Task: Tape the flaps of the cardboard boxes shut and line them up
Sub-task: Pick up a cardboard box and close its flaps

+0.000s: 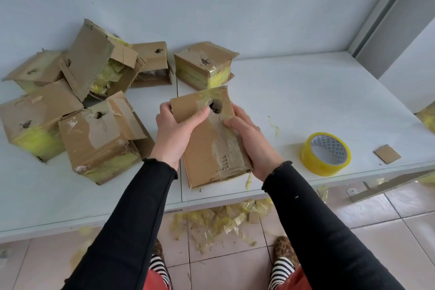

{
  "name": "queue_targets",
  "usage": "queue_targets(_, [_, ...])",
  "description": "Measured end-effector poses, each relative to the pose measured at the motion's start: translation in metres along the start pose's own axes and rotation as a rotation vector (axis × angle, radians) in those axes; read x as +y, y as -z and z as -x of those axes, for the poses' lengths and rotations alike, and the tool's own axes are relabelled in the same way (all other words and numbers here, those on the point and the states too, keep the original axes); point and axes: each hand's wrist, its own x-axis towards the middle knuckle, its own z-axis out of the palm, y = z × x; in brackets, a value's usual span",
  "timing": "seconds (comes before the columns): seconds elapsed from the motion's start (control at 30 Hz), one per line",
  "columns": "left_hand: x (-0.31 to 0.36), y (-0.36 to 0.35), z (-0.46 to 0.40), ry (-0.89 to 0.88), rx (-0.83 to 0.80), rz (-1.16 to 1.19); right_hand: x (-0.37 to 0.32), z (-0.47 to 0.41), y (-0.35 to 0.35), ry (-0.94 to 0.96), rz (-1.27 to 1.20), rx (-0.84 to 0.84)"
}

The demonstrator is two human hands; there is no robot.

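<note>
Both hands hold one small cardboard box (211, 146) above the near edge of the white desk (306, 101): the left hand (176, 129) curls around its upper left corner, thumb lying across the raised flap (200, 106), while the right hand (251, 141) cups the right side with its thumb pinching near the ragged hole in the top face. The box looks light and hollow, easily carried between the palms, but worn: the outer paper is torn away in a strip down the middle, baring the corrugated ribs, and old clear tape is lifting near the hole. Such board will likely bend or crease if squeezed on the faces, so the firmer hold is probably along the edges and corners, with the flap pressed flat by a thumb while tape goes on. A roll of yellow tape (325, 153) lies on its side on the desk to the right, well apart from the box and untouched, with a small cardboard scrap (387, 154) beyond it. To the left, a jumbled heap of boxes (77, 110) lies piled, some tilted with flaps open, streaked with yellow tape; one more box (203, 65) stands just behind the held one. None are lined up, so the task seems at an early stage. Shreds of yellow tape (219, 221) litter the tiled floor under the desk edge. No brand, label or legible writing shows on any box; the pattern inside the tape roll's core is too small to read.
</note>
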Motion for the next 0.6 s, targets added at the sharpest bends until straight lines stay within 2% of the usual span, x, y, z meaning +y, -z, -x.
queue_targets(0.1, [-0.003, -0.001, 0.001, -0.027, 0.042, -0.026, 0.0, 0.0, -0.005, -0.006, -0.011, 0.025])
queue_targets(0.23, [-0.003, -0.001, 0.0, -0.018, 0.089, -0.204, 0.001, -0.001, -0.012, -0.027, 0.009, 0.084])
queue_targets(0.6, [0.0, 0.006, -0.017, 0.044, 0.095, -0.555, 0.006, -0.007, -0.019, -0.067, -0.018, 0.147])
